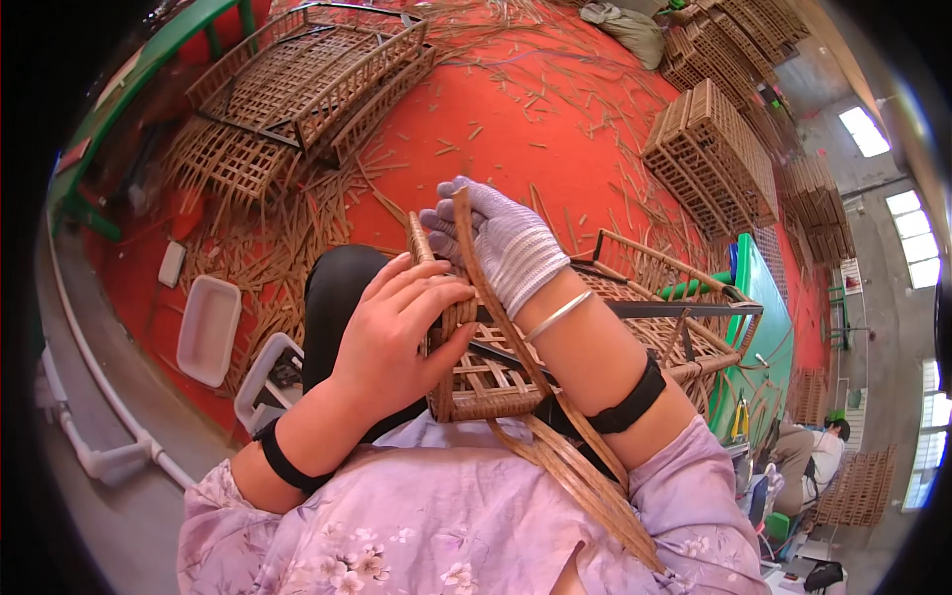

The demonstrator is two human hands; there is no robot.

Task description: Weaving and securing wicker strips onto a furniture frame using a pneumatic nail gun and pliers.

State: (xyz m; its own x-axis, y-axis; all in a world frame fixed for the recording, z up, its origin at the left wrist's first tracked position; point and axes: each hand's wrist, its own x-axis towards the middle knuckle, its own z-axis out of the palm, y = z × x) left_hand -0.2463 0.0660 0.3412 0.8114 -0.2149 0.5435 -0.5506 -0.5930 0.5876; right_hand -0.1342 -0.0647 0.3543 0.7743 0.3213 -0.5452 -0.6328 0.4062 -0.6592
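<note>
On my lap lies a woven rattan basket [496, 405] with a black metal frame bar and an edge wrapped in strip. My bare left hand [402, 322] is closed over the wrapped edge, its fingertips beside the binding. My right hand [501, 243], in a pale knitted glove, is just beyond the left with its fingers curled. A long brown rattan strip [486, 283] runs from its fingers down across my wrist and forearm. More loose rattan strips [585, 481] hang over my clothing beneath the right arm. Part of the basket is hidden by my hands.
Woven basket pieces [288, 109] lie at the far left on the red floor, amid scattered offcuts. Two white plastic bins [209, 327] [260, 382] stand at the left. Stacked baskets [709, 159] and a green table [759, 337] are at the right. A seated person [818, 461] is at the lower right.
</note>
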